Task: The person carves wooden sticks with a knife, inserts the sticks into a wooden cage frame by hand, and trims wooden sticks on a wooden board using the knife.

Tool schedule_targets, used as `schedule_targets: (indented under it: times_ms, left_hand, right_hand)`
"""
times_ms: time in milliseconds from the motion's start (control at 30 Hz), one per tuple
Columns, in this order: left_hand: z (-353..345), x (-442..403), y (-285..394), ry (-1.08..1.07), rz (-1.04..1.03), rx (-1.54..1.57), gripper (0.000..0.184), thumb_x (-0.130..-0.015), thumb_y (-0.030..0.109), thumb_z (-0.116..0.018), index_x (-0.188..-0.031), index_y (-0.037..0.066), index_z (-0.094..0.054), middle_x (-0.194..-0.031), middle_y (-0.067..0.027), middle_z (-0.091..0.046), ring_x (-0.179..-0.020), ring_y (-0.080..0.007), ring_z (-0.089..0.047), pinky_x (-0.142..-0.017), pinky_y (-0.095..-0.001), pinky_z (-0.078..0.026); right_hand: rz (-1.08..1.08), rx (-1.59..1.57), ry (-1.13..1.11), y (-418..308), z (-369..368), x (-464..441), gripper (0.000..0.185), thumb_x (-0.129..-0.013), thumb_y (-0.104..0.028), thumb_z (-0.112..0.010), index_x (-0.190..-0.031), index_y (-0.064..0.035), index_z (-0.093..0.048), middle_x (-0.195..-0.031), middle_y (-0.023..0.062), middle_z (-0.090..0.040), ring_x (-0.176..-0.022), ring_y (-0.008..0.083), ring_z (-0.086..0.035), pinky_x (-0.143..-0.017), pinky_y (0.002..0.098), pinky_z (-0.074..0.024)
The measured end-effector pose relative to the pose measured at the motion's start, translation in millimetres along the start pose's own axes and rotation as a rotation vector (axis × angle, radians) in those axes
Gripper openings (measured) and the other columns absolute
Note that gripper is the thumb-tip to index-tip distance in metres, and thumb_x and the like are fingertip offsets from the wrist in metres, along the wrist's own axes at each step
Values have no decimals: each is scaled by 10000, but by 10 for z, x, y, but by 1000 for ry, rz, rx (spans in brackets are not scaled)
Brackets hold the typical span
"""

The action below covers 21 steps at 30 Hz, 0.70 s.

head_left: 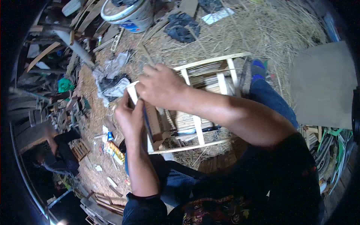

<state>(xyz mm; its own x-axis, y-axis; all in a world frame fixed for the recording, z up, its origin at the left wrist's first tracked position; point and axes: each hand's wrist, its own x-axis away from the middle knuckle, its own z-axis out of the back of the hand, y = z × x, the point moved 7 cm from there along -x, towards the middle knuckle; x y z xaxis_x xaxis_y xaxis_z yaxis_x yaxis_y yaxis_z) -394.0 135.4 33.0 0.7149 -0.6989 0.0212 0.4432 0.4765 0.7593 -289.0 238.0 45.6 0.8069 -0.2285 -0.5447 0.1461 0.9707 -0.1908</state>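
Note:
A light wooden frame (198,131) with several crossbars lies across the person's legs. My left hand (130,118) is at the frame's left end, thumb on the inner side and fingers on the outer side, closed on the end bar (150,145). Reaching across from the right, my right hand (161,87) is closed over the upper left corner, close above my left thumb. A thin stick-like piece (147,54) shows just beyond its knuckles; I cannot tell whether it is held. Whatever sits inside the right fingers is hidden.
A white bucket (129,17) stands at the top, beside black plastic (182,28). A grey board (322,84) is at the right. Stacked thin slats (183,122) show through the frame. Another person (60,153) sits at the lower left among scrap wood. Straw covers the ground.

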Motion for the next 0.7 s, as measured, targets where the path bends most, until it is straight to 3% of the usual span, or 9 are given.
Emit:
schedule_targets:
  times_ms: [300, 467, 567, 700]
  left_hand:
    - [-8, 27, 140, 0, -46, -69, 542, -902, 24, -721, -1401, -115, -563, -1206, -224, -730, -1074, -194, -693, -955, -345, -537]
    - [-12, 31, 141, -5, -46, -111, 538, -899, 17, -704, -1398, -122, -559, -1194, -240, -733, -1050, -226, -717, -927, -356, -550]
    - [48, 5, 74, 48, -131, -184, 546, -875, 77, -740, -1369, -106, -595, -1066, -250, -760, -913, -228, -750, -821, -364, -573]
    - [60, 54, 234, 48, -154, -228, 562, -868, 167, -765, -1359, -67, -624, -920, -226, -768, -748, -199, -736, -698, -362, -565]
  right_hand:
    - [-39, -39, 40, 37, 186, 97, 90, -816, -207, -688, -808, -122, -718, -873, 2, -678, -953, 207, -611, -777, 345, -494]
    - [-75, -16, 67, 161, 563, 183, 158, -848, -233, -706, -863, -77, -721, -902, 55, -693, -951, 244, -632, -754, 362, -514]
    - [-180, -42, 15, 425, 922, 245, 214, -902, -270, -720, -893, -57, -725, -936, 99, -713, -953, 263, -664, -755, 401, -542]
    - [-640, -189, -133, 997, 1429, 562, 229, -932, -297, -742, -943, -69, -751, -864, 116, -727, -798, 257, -702, -722, 426, -550]
